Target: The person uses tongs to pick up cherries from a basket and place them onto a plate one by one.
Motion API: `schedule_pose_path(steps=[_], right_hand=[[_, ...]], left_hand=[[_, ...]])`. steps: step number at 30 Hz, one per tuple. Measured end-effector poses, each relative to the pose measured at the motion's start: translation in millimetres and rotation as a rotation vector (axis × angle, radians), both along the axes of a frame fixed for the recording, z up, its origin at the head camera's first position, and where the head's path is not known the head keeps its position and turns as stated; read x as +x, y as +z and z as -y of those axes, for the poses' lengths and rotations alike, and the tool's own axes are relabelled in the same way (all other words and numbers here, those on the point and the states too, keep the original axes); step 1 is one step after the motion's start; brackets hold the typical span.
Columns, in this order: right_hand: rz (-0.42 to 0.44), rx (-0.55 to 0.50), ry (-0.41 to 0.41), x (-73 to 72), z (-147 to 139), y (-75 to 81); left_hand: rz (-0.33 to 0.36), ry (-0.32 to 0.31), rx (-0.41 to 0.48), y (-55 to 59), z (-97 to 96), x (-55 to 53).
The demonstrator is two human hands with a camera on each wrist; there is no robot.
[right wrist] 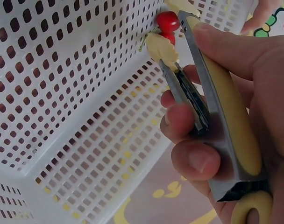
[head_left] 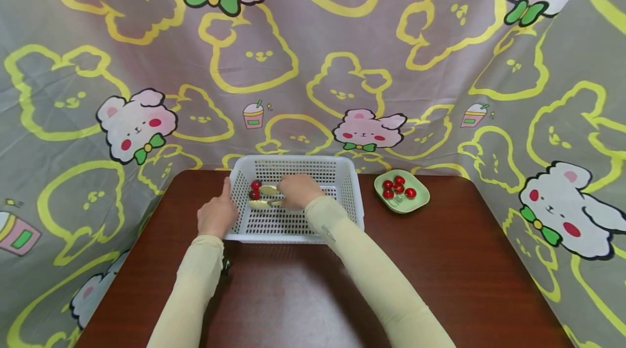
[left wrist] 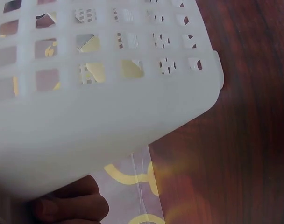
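Note:
A white perforated plastic basket (head_left: 293,238) stands on the table. At its left rim, my left hand (head_left: 217,215) grips the edge; in the left wrist view curled fingers (left wrist: 72,205) show beside the basket's rim. Inside the basket, my right hand (head_left: 299,191) holds tongs (right wrist: 233,112) with cream handles and cream tips. The spread tips of the tongs lie close to red cherries (head_left: 255,194) by the basket's left wall. In the right wrist view, one cherry (right wrist: 167,21) shows beyond the tips; whether they touch is hard to tell.
A pale green dish (head_left: 418,201) holding several red cherries (head_left: 399,188) stands right of the basket. Brown wooden table (head_left: 440,272) extends toward me. A patterned cloth (head_left: 303,65) hangs behind and at both sides. A small dark object (head_left: 225,266) shows beside the left wrist.

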State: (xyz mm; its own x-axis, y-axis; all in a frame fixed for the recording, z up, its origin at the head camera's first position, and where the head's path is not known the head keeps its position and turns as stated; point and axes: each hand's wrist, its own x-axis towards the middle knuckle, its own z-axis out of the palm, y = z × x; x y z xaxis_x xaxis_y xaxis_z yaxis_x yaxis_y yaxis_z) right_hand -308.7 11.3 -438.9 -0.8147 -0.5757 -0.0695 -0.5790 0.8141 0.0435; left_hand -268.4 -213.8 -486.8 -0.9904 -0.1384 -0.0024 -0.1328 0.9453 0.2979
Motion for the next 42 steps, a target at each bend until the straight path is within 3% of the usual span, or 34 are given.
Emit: schedule_pose_path(steps=[26,32,42], right_hand=[[-0.010,-0.020,0.002,-3.3,-3,-1.3],[0.000,-0.062,-0.022,0.7,-10,5.9],[-0.071,-0.093,0.032,13.8,-31,22.8]], left_hand=[[-0.015,0.001,0.008,0.0,0.5,-0.2],[-0.015,-0.009,-0.002,-1.3,1.2,-0.3],[-0.028,-0.013,0.004,-1.0,2.0,-0.6]])
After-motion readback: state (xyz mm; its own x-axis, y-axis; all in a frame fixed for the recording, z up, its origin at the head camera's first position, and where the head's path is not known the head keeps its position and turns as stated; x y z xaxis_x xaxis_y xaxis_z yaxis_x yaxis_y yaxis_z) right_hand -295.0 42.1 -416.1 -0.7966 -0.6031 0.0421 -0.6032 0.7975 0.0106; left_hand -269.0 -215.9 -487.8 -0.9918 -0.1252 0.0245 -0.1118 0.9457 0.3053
